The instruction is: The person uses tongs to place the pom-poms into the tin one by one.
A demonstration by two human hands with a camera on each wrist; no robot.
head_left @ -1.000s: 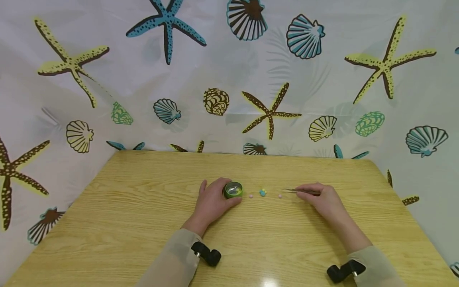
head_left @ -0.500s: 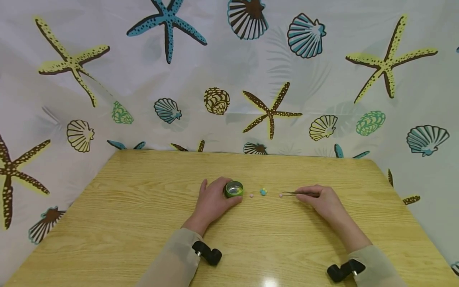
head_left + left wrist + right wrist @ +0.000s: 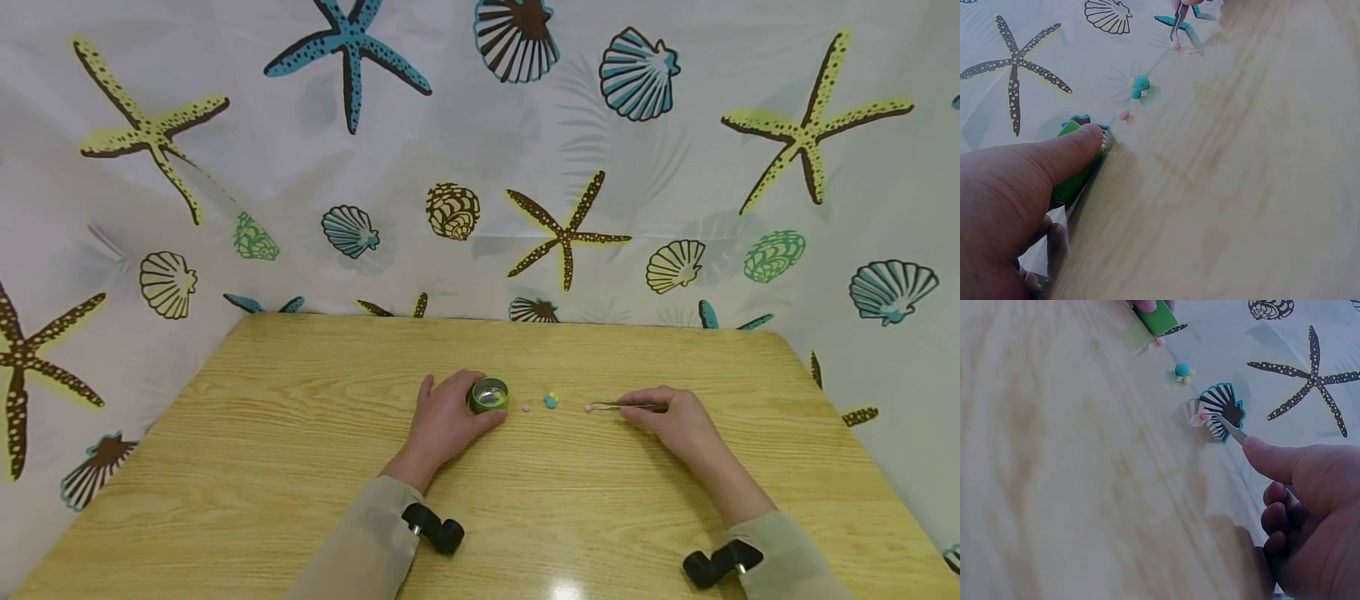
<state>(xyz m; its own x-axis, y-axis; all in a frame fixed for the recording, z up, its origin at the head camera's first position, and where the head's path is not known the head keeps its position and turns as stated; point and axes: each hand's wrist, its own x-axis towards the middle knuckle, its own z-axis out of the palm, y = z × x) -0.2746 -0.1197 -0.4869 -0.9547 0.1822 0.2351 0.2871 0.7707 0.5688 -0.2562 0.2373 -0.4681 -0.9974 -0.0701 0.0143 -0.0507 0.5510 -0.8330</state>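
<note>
My left hand curls around a small round green tin, open at the top with a silvery inside and a bit of yellow in it. Tweezers are pinched between the thumb and fingers of my right hand. Their tips point left and meet a small pink ball on the table. In the right wrist view the tweezers reach that pink ball. A second pink ball lies just right of the tin. Between the two pink balls sits a little cluster of blue and yellow balls.
The wooden table spreads out under both forearms. Behind it hangs a pale cloth printed with starfish and shells, which also covers both sides. Each sleeve carries a black camera mount at the wrist.
My right hand has lowered the tweezers slightly, and their tips have come from above onto the right-hand pink ball and drawn closer together. My left hand stays on the tin.
</note>
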